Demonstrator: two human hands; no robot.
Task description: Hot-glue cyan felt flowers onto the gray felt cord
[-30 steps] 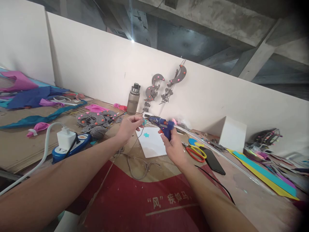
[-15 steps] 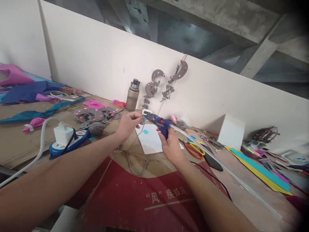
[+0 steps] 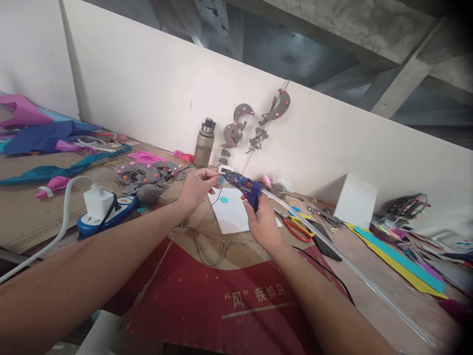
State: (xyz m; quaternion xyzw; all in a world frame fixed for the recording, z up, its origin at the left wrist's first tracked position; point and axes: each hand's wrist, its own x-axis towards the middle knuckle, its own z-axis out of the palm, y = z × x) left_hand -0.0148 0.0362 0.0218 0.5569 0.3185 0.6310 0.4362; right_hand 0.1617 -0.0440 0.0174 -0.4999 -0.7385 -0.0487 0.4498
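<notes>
L hand (image 3: 197, 191): thumb + forefinger pinched tog. on small teal pc. (image 3: 221, 180), thin & flat-looking; exact outline too small to tell. Pc. is held above far edge of white sheet (image 3: 234, 221), smooth, flat, straight-edged. R hand (image 3: 264, 222): fingers wrapped round grip of glue gun (image 3: 242, 184), blue hard plastic w/ orange parts; nozzle just beside teal pc., contact can't be confirmed. Clear rod (image 3: 354, 266), long, glossy, extends from rear of gun to R. On sheet: teal flower (image 3: 223, 199), flat, rounded petals. Grey cord (image 3: 212, 262), soft, matte, lies in loose loops nr. sheet, one strand up twd. L hand. Base: red printed cardboard (image 3: 207, 301), worn at edge. To L: grey yarn ball (image 3: 149, 194), fibrous, beside crescent pcs. (image 3: 146, 172), grey, felt-like, w/ pink/orange dots.
</notes>
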